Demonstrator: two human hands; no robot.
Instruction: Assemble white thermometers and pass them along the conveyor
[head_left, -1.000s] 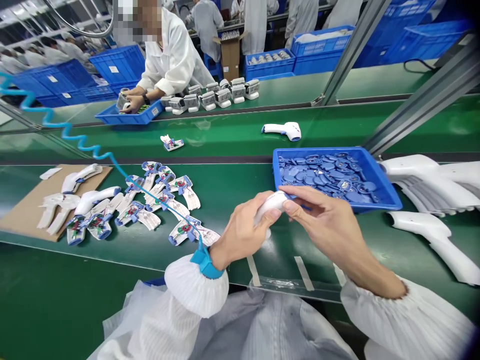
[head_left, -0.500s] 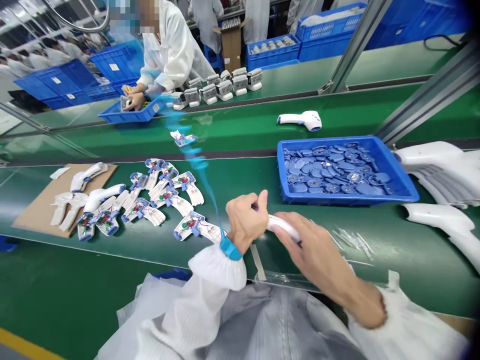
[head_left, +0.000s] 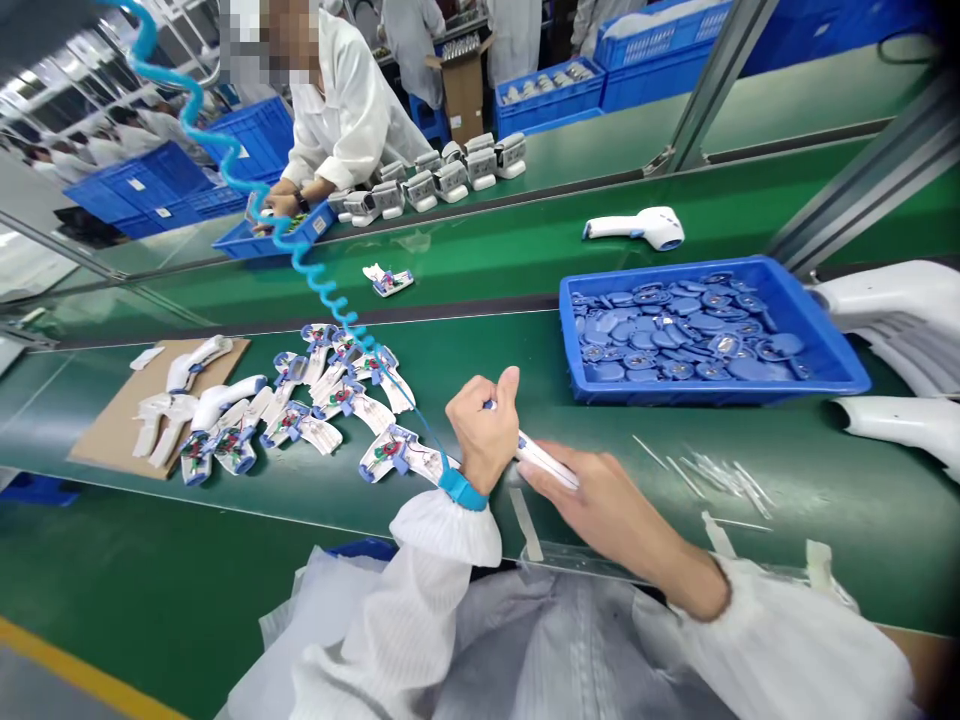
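Note:
My left hand (head_left: 484, 425) is closed around the head of a white handheld thermometer (head_left: 550, 463), hiding most of that end. Its handle slants down to the right, where the fingers of my right hand (head_left: 607, 505) are wrapped round it. A teal strap (head_left: 461, 490) with a coiled cord (head_left: 319, 285) circles my left wrist. Left of my hands lie several opened thermometer halves (head_left: 394, 452) with wires and circuit parts showing. Thin clear sticks (head_left: 727, 480) are scattered right of my right hand.
A blue tray (head_left: 720, 392) of round blue parts stands at the right, near white housings (head_left: 892, 415). Another thermometer (head_left: 637, 228) lies on the far belt. A cardboard sheet (head_left: 90, 440) carries white shells. Across the line, a person (head_left: 352, 110) works at a blue bin (head_left: 247, 245).
The thermometer has turned slightly in my hands, showing more of its narrow edge. The view has shifted a little. Across the line, the person's hands have moved at the bin.

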